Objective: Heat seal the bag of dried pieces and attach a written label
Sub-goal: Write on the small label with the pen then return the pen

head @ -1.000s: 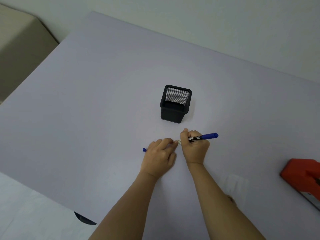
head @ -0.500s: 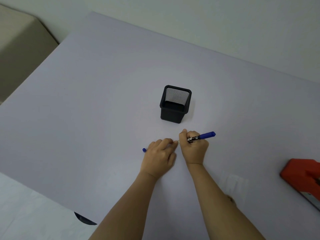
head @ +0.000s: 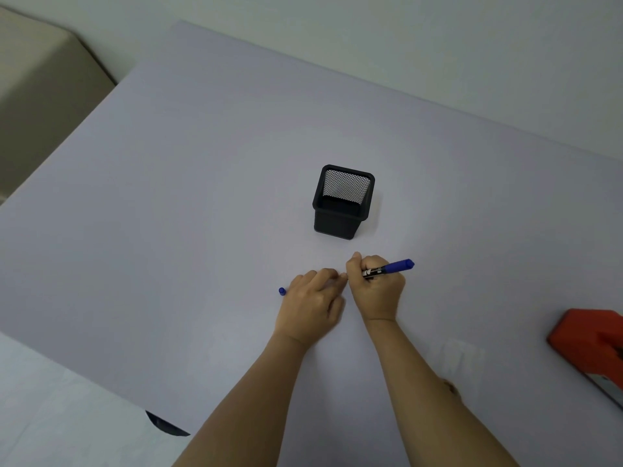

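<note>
Marker (head: 394, 267), judged light, stiff and slippery, sits mid-desk before mesh holder (head: 342, 203), right hand (head: 377, 291) clenched round mid-barrel, the best hold; left hand (head: 310, 305) grips blue cap (head: 282, 290).

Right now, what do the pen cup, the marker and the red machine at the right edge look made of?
Pen cup: black wire mesh, probably metal, matt; light shows through its far wall. Marker in the right hand: smooth plastic, blue end slightly glossy, black printed barrel. The blue cap poking from the left hand looks the same. Red machine: hard smooth casing, likely plastic, unsure.
</note>
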The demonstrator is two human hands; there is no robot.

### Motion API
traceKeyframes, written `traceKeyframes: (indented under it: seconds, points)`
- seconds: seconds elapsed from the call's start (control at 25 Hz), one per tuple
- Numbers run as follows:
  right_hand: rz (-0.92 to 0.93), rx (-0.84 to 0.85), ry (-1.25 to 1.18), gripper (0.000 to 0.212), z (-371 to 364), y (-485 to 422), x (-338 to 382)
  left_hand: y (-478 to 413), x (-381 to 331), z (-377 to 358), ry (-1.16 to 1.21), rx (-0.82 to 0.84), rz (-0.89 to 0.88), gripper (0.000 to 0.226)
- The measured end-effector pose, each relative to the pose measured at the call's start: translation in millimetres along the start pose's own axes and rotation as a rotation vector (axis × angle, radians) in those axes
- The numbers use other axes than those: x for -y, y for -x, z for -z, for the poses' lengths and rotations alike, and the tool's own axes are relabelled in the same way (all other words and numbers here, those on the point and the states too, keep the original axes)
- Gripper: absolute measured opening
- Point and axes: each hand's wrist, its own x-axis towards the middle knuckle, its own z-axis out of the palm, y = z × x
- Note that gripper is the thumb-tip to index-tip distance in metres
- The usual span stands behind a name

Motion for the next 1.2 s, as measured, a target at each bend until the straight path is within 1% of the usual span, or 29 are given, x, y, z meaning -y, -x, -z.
traceKeyframes:
  seconds: [0.16, 0.6, 0.72, 0.84, 1.0, 1.2]
  points:
    - [-0.054, -0.037, 0.016, 0.046, -0.3, -1.6, 0.4, -0.3, -0.1, 0.4, -0.004, -0.009, -0.009, 0.034]
    - [-0.084, -0.047, 0.006, 0.047, 0.6, -1.4, 1.1, 0.4, -0.5, 1.4, -0.011, -0.002, -0.003, 0.035]
    - [-0.062, -0.032, -0.001, 0.047, 0.7, -0.7, 1.1, -0.1, -0.1, 1.1, -0.013, 0.000, -0.002, 0.035]
    - [-0.099, -0.055, -0.006, 0.047, -0.3, -2.1, 2.2, -0.4, 0.1, 1.0, -0.017, 0.003, -0.001, 0.035]
    - [-0.058, -0.041, 0.027, 0.047, -0.3, -0.9, 0.7, -0.2, -0.5, 1.4, -0.015, 0.004, -0.006, 0.035]
    - [-0.061, -0.047, 0.012, 0.046, -0.5, -1.3, 1.4, -0.3, -0.8, 1.5, -0.014, -0.002, -0.002, 0.034]
